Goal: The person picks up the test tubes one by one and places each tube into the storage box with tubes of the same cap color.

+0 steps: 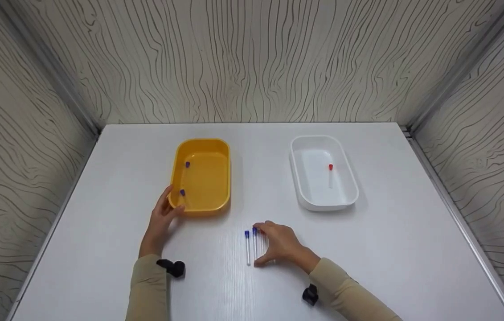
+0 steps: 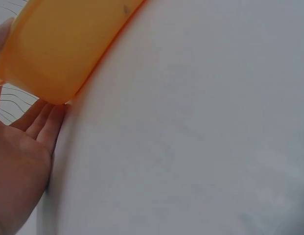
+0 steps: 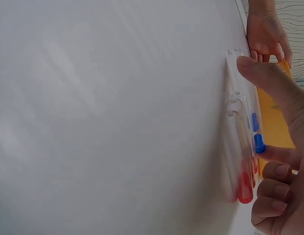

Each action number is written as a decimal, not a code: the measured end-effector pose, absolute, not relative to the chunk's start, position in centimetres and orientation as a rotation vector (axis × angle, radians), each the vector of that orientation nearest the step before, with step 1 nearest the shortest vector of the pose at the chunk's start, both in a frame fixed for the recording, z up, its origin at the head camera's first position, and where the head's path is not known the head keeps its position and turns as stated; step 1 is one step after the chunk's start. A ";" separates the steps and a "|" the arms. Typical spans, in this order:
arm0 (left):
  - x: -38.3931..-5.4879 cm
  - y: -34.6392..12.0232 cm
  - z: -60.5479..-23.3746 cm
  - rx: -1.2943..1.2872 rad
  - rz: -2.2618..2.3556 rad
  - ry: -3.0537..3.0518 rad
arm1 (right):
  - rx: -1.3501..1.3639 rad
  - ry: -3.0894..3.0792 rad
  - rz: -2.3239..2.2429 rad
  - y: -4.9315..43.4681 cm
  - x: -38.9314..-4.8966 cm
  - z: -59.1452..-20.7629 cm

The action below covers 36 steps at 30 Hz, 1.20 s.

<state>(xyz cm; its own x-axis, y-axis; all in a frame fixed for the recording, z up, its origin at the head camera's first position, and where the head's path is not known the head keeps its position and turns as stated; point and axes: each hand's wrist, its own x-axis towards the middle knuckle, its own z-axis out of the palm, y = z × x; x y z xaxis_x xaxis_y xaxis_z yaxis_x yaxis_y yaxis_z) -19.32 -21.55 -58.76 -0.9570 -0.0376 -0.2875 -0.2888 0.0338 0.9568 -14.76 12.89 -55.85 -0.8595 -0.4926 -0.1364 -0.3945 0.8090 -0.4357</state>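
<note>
My left hand (image 1: 161, 221) grips the near left corner of the yellow bin (image 1: 229, 178), thumb at the rim and fingers along the outer wall. Two blue-capped tubes lie inside that bin. On the table, my right hand (image 1: 282, 243) pinches a clear test tube with a blue cap (image 3: 259, 143) lengthwise, index finger at the cap and thumb at the other end. Left of it lies another blue-capped tube (image 1: 247, 249). Red-capped tubes (image 3: 245, 188) lie beside the pinched one, partly hidden under the right hand in the head view.
A white bin (image 1: 294, 171) stands at the back right, holding one red-capped tube (image 1: 330, 177). Wood-grain panels (image 1: 234, 62) wall in the white table (image 1: 100, 223) at the back and both sides. Black wrist cameras (image 1: 176, 269) sit at both sleeves.
</note>
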 end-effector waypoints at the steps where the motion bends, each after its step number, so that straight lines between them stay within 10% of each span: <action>1: -19.3 -21.6 -58.8 -0.329 2.052 2.114 | -0.696 2.754 -0.587 12.9 -14.8 -55.8; 36: -19.3 -21.7 -58.7 -0.323 2.057 2.093 | -0.704 2.748 -0.822 10.5 -17.5 -52.3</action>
